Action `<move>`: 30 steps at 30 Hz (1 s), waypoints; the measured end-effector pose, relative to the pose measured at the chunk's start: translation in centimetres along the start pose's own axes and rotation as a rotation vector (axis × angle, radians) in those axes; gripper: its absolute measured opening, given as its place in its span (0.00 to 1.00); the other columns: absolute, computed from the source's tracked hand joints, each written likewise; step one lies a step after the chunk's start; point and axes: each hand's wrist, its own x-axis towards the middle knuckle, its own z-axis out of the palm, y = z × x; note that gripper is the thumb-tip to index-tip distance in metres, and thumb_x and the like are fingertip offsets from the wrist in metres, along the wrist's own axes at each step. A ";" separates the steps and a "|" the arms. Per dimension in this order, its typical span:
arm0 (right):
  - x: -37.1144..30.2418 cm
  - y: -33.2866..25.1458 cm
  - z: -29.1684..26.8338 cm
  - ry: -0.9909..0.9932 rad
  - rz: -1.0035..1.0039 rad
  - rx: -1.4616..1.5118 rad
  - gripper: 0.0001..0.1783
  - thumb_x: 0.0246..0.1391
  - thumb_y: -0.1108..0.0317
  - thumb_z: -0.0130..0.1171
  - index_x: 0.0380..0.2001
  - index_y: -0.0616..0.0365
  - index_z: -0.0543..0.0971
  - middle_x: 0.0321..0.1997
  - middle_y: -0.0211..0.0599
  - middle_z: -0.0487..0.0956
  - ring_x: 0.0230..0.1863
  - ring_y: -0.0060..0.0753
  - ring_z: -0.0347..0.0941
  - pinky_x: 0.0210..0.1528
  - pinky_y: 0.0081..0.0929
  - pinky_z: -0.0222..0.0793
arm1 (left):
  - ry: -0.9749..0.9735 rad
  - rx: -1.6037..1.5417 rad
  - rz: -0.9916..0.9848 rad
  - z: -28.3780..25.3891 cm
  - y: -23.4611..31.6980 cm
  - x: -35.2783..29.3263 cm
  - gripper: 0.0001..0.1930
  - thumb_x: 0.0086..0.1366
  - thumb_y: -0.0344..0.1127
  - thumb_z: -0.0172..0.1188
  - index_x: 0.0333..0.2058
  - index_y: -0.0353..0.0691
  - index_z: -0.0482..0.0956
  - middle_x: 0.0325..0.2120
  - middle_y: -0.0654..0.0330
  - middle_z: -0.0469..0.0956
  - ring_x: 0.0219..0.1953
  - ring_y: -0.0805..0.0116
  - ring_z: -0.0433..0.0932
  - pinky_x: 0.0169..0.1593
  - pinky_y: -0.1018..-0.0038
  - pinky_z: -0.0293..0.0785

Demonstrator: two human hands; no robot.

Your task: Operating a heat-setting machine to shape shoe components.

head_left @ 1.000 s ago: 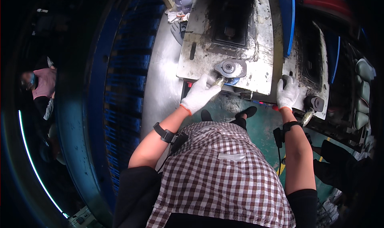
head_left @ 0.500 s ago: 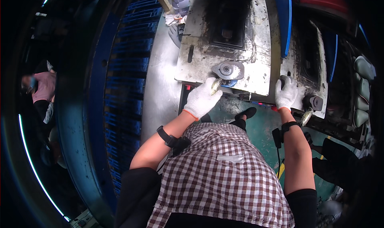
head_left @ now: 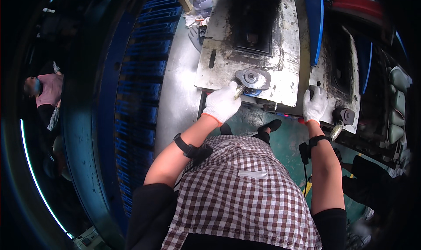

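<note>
My left hand [head_left: 222, 103], in a white knit glove with an orange cuff, closes round a shiny, brassy handle [head_left: 239, 91]. Only part of that handle shows between the fingers. It is beside a grey round-centred fitting [head_left: 252, 78] at the front edge of a stained metal plate [head_left: 285, 90], with a blue piece beneath. My right hand [head_left: 315, 105], gloved alike, rests at the left front edge of a second stained plate [head_left: 326, 81]. Its thumb stands apart from the fingers, and I see nothing held in it. To its right are a similar dark fitting [head_left: 346, 115] and shiny handle [head_left: 336, 131].
A blue upright panel [head_left: 316, 31] stands between the plates. On the left runs a metal ledge [head_left: 177, 85] beside blue slatted machinery [head_left: 144, 66]. Grey-green moulded pieces [head_left: 397, 99] are stacked at right. A co-worker in pink [head_left: 49, 90] is at far left.
The view has shifted slightly. My left fingers now cover more of the shiny handle. My right hand stays at the second plate's edge.
</note>
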 end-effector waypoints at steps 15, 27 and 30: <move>0.0 0.1 0.1 -0.016 0.020 0.008 0.11 0.56 0.64 0.66 0.42 0.52 0.83 0.47 0.42 0.82 0.53 0.51 0.77 0.56 0.48 0.71 | 0.001 -0.079 -0.029 0.5 0.1 1.5 0.23 0.66 0.52 0.63 0.49 0.39 0.80 0.42 0.42 0.85 0.47 0.42 0.84 0.50 0.55 0.79; 0.0 0.1 0.1 -0.004 0.003 -0.010 0.11 0.55 0.64 0.66 0.42 0.51 0.83 0.47 0.42 0.82 0.52 0.52 0.77 0.55 0.49 0.71 | -0.020 -0.331 -0.050 1.6 -0.9 1.8 0.28 0.68 0.52 0.65 0.56 0.35 0.80 0.48 0.44 0.85 0.53 0.51 0.84 0.57 0.63 0.77; 0.0 0.3 0.3 -0.002 0.008 0.001 0.11 0.55 0.64 0.66 0.42 0.51 0.83 0.46 0.42 0.82 0.52 0.52 0.78 0.55 0.49 0.72 | -0.019 -0.367 -0.045 0.4 0.1 1.3 0.28 0.69 0.54 0.65 0.55 0.35 0.81 0.48 0.44 0.85 0.52 0.51 0.84 0.56 0.63 0.77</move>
